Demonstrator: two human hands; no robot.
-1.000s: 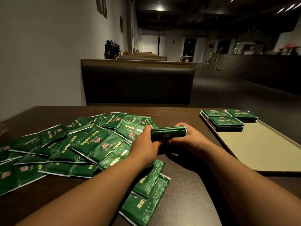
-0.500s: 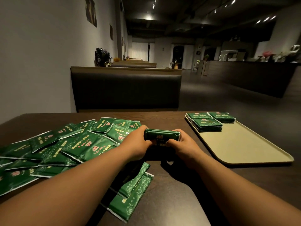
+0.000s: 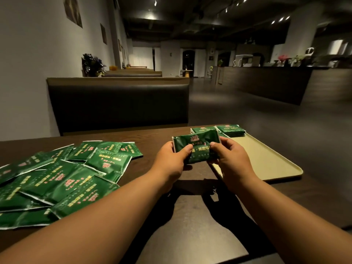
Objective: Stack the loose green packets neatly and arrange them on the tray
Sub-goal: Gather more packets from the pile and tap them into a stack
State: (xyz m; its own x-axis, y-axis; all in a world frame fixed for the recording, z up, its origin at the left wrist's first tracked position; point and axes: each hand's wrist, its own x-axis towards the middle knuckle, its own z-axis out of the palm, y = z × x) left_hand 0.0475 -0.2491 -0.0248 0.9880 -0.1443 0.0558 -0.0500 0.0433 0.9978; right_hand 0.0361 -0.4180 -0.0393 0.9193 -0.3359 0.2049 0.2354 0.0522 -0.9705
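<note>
- My left hand (image 3: 171, 159) grips the left end of a small stack of green packets (image 3: 196, 143). The thumb lies on its printed face and the fingers curl behind.
- My right hand (image 3: 230, 161) grips the right end the same way, with its thumb pressed on the face.
- The stack hangs between my hands, lifted off the table (image 3: 190, 216). It is tilted so the printed face turns toward me, over the left edge of the tray (image 3: 266, 161).
- The tray lies flat along the table's right side.
- Two finished stacks (image 3: 230, 129) sit side by side at the tray's far left corner. The stack I hold covers part of the left one.
- The loose packets (image 3: 62, 178) lie overlapping in a spread across the table's left side, well apart from the tray.
- A dark padded bench (image 3: 118, 103) stands beyond the table's far edge.
</note>
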